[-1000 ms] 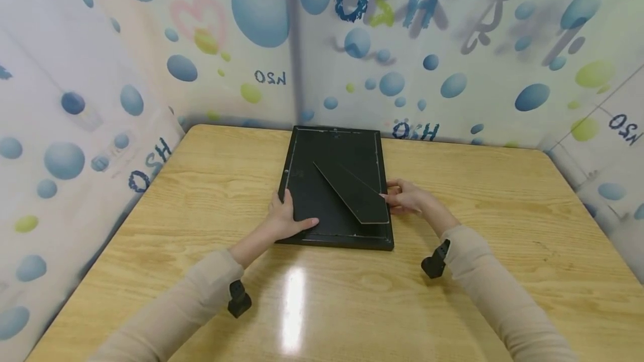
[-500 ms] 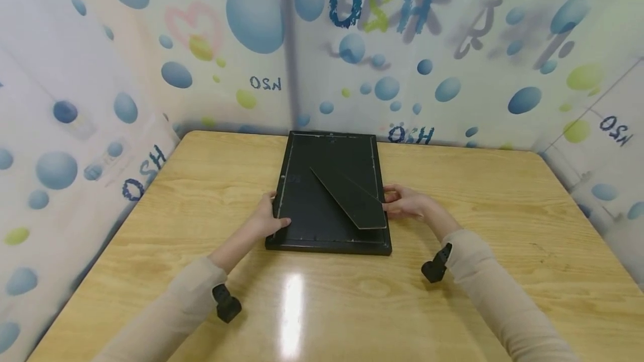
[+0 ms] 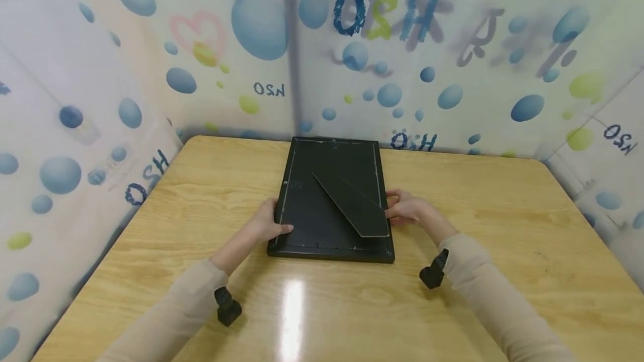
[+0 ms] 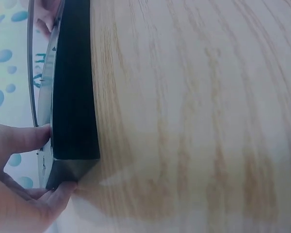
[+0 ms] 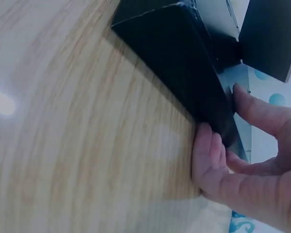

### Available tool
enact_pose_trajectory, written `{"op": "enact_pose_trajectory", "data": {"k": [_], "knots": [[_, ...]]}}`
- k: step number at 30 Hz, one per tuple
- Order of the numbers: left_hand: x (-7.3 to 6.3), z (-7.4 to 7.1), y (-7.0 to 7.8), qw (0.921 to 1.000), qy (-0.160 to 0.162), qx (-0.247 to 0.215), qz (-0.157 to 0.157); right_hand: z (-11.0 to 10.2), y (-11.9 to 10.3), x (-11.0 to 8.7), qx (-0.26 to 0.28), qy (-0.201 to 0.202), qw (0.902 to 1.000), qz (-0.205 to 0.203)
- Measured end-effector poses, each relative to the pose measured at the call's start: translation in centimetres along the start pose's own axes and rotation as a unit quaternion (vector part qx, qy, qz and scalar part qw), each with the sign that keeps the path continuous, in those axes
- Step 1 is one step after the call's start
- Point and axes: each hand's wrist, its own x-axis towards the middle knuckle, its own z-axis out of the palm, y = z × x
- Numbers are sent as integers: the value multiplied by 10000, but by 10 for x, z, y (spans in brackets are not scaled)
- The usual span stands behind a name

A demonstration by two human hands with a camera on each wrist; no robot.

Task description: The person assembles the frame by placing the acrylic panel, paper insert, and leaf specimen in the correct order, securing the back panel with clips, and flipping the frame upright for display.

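Observation:
A black picture frame (image 3: 307, 211) lies back side up on the table, its easel leg (image 3: 359, 211) slanting over the lower right half. My left hand (image 3: 261, 222) grips the frame's left edge, thumb on the back panel; the left wrist view shows the fingers at the side near a corner. On the opposite edge, my right hand (image 3: 406, 208) holds the frame below the leg's hinge side. In the right wrist view, the right thumb (image 5: 254, 109) rests on the back while the other fingers (image 5: 208, 155) curl against the side at the tabletop.
The frame rests on a light wooden table (image 3: 493, 211), its far end close to a patterned curtain wall (image 3: 322, 71). More of the same printed wall stands at left and right. A small black wrist camera (image 3: 228, 306) hangs under each sleeve.
My left hand has slid outward from the back panel to the frame's left edge, its thumb drawn back. The right hand keeps its grip. The frame lies nearly where it was.

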Motion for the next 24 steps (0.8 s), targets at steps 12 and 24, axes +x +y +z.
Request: {"op": "enact_pose_trajectory", "data": {"k": [12,24], "knots": [[7,-16,-2,9987,-269,-176,-406,10,-6,0,-487,145,9983,-292],[16,-17,-3,9933,-810,81,-823,-16,-8,9,-158,126,9996,-191]]}}
